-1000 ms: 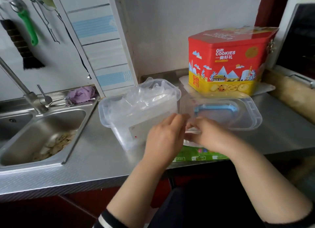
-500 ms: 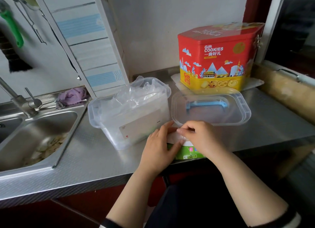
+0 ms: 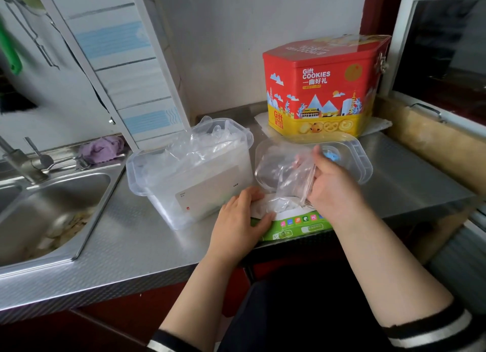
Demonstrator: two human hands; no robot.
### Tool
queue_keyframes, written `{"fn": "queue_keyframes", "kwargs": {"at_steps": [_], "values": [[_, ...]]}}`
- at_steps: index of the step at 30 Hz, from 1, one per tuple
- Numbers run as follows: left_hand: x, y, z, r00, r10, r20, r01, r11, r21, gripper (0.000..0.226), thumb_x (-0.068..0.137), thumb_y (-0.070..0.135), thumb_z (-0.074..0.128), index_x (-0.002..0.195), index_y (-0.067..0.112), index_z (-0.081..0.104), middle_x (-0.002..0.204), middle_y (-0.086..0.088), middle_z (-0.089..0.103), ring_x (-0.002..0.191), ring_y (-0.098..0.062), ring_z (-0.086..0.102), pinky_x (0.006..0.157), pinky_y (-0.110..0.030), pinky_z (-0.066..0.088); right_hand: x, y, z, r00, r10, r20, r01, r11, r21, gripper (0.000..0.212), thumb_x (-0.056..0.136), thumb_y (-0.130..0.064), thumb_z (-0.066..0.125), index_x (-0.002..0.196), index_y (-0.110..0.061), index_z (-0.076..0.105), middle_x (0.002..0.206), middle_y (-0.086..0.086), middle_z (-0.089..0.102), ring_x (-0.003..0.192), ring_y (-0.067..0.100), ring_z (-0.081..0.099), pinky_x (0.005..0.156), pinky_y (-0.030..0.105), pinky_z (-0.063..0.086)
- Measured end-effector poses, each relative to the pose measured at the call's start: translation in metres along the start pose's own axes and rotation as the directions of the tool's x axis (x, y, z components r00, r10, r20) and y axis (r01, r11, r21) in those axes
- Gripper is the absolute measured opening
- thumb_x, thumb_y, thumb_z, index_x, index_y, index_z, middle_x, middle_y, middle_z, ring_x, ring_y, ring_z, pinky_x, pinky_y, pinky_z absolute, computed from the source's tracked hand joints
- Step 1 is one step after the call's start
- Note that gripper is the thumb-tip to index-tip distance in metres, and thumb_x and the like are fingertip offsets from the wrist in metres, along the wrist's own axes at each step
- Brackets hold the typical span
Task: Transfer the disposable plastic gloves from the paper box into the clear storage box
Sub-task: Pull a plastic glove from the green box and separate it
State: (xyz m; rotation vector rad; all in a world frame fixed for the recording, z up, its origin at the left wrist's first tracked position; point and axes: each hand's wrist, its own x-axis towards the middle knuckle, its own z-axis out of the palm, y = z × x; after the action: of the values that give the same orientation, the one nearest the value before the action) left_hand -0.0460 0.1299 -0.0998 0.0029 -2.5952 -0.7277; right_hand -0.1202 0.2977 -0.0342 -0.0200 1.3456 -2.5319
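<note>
**Right hand lifting gloves out of paper box, left hand steadying box**

- Paper box [image 3: 294, 226]: green and white, at the near edge of the steel desk [image 3: 147, 243], just right of the clear storage box [image 3: 194, 178]. Top opening shows crumpled clear film.
- Left hand [image 3: 240, 224]: lies on the box's left end, fingers fairly straight across the top, thumb along the near face. Pressing, not gripping.
- Right hand [image 3: 332, 187]: grip closed, fingers and thumb pinching a bunch of disposable plastic gloves [image 3: 286, 174]. The bunch is held up above the box; its lower end runs down to the opening. Can't tell if it is fully clear of the box.
- Clear storage box: open, no lid on, already heaped with clear gloves that rise above the rim. White label on its near wall.
- Clear lid [image 3: 360, 158]: lies flat on the desk right of the storage box, behind the held gloves; blue handle partly hidden by the right hand.
- Cookie tin [image 3: 322, 88]: red and yellow, "Gift COOKIES", far right against the wall.
- Sink [image 3: 50, 215]: set in the desk at left, scraps in the basin. Purple cloth [image 3: 101, 149] on its far ledge, by the faucet [image 3: 18, 159].
</note>
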Motion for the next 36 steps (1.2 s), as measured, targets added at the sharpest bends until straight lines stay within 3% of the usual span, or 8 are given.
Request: {"fn": "queue_keyframes", "kwargs": {"at_steps": [9,14,18,21,23,26,31,36], "values": [[-0.005,0.004,-0.002,0.984,0.057,-0.170,-0.062,0.998,-0.020,0.036,0.084,0.049,0.052,0.104,0.020,0.058,0.104,0.012,0.061,0.099,-0.010,0.052,0.086,-0.028,0.042,-0.018,-0.037,0.014,0.944,-0.298,0.141,0.269,0.943,0.195,0.044,0.103,-0.040,0.034,0.101,-0.026,0.076,0.112,-0.007,0.071,0.111,0.008,0.063,0.100,0.035,0.046],[0.006,0.054,-0.054,0.973,-0.194,-0.125,0.042,0.682,-0.730,0.059,0.091,0.067,0.027,0.097,0.023,0.067,0.090,0.005,0.073,0.089,-0.013,0.065,0.078,-0.028,0.048,-0.025,-0.025,0.028,0.833,-0.525,0.172,0.531,0.847,0.016,0.023,0.081,-0.046,0.064,0.076,-0.025,0.070,0.083,-0.014,0.065,0.084,0.002,0.058,0.085,0.024,0.043],[0.036,0.079,-0.118,0.980,-0.125,0.155,0.184,0.283,-0.941,0.079,0.077,0.073,0.022,0.095,0.015,0.072,0.087,-0.002,0.075,0.077,-0.011,0.069,0.067,-0.024,0.052,-0.030,-0.013,0.053,0.541,-0.680,0.494,0.837,0.490,-0.243,0.024,0.091,-0.028,0.055,0.097,-0.011,0.071,0.094,-0.017,0.071,0.095,0.001,0.064,0.087,0.018,0.047],[0.050,0.068,-0.147,0.981,-0.182,0.067,0.146,0.464,-0.874,0.029,0.089,0.041,0.059,0.102,0.016,0.066,0.084,-0.001,0.070,0.068,-0.010,0.066,0.060,-0.022,0.050,-0.003,-0.008,0.074,0.194,-0.634,0.749,0.961,-0.030,-0.274,0.034,0.094,-0.028,0.055,0.110,-0.002,0.070,0.121,0.008,0.066,0.118,0.025,0.059,0.102,0.039,0.044],[0.061,0.056,-0.158,0.955,-0.292,-0.045,0.132,0.559,-0.819,0.018,0.093,0.014,0.059,0.111,0.016,0.058,0.084,0.000,0.068,0.062,-0.009,0.067,0.054,-0.020,0.047,0.014,-0.009,0.092,0.106,-0.545,0.831,0.918,-0.268,-0.293,0.039,0.094,-0.033,0.055,0.118,-0.006,0.067,0.130,0.010,0.061,0.124,0.029,0.054,0.105,0.044,0.041],[0.073,0.037,-0.167,0.876,-0.420,-0.236,0.143,0.695,-0.705,0.031,0.097,0.003,0.049,0.123,0.019,0.046,0.092,0.004,0.071,0.057,-0.007,0.067,0.048,-0.019,0.048,0.027,-0.007,0.121,0.147,-0.457,0.877,0.817,-0.444,-0.368,0.050,0.094,-0.043,0.046,0.132,-0.012,0.058,0.142,0.010,0.051,0.133,0.031,0.044,0.109,0.047,0.033],[0.076,-0.012,-0.160,0.807,-0.504,-0.307,0.359,0.832,-0.422,0.052,0.093,-0.003,0.042,0.136,0.024,0.037,0.107,0.001,0.070,0.054,-0.010,0.067,0.065,-0.036,0.059,0.057,0.014,0.153,0.647,0.029,0.762,0.714,-0.372,-0.593,0.051,0.101,-0.047,0.031,0.150,-0.029,0.029,0.160,-0.003,0.021,0.148,0.023,0.013,0.119,0.046,0.012],[0.073,-0.040,-0.156,0.898,-0.349,-0.268,0.419,0.864,0.279,0.066,0.083,0.001,0.047,0.140,0.031,0.032,0.115,-0.004,0.066,0.096,-0.030,0.062,0.076,-0.038,0.048,0.081,0.016,0.181,0.726,0.351,0.592,0.686,-0.303,-0.662,0.050,0.095,-0.052,0.044,0.141,-0.034,0.043,0.146,0.000,0.045,0.132,0.023,0.043,0.105,0.036,0.038]]}}
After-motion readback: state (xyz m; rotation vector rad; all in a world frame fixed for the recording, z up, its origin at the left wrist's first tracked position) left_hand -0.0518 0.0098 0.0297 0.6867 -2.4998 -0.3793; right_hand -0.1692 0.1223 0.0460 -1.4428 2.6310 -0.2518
